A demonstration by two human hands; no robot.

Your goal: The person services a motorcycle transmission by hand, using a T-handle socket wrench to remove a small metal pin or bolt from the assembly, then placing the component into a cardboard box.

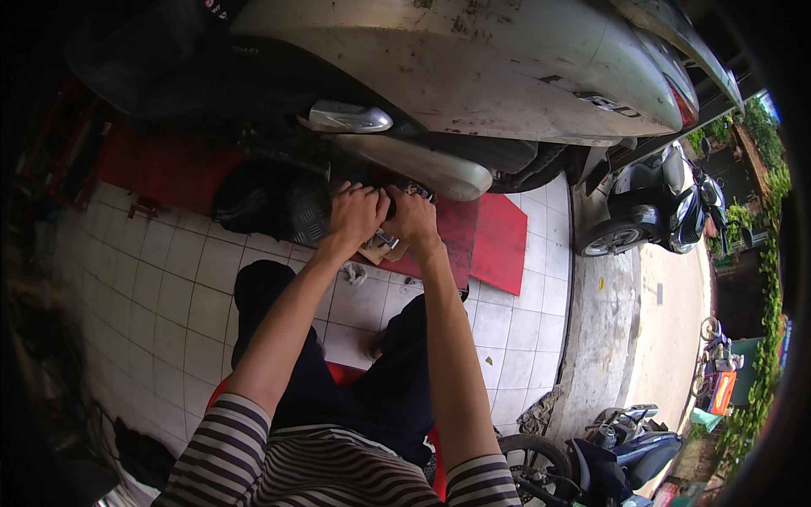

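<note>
Both of my hands are close together under the side of a silver scooter point(507, 68), above a red platform. My left hand point(357, 215) has its fingers bent over a dark part whose kind I cannot make out. Right beside it, my right hand point(411, 217) is also closed, its fingertips hidden behind the knuckles. Small metal pieces and a piece of brown cardboard point(376, 253) lie just below the hands. Left of them rests a black plastic cover point(262, 203). The silver muffler shield point(414, 163) hangs right above my hands, with a silver footrest point(351, 117) higher up.
The red platform point(498, 245) stretches across the white tiled floor point(203, 308). A crumpled white scrap point(355, 273) lies near its edge. Parked scooters point(655, 203) and a dark motorbike point(617, 452) stand on the right, beside a pavement. I sit on a red seat point(345, 373).
</note>
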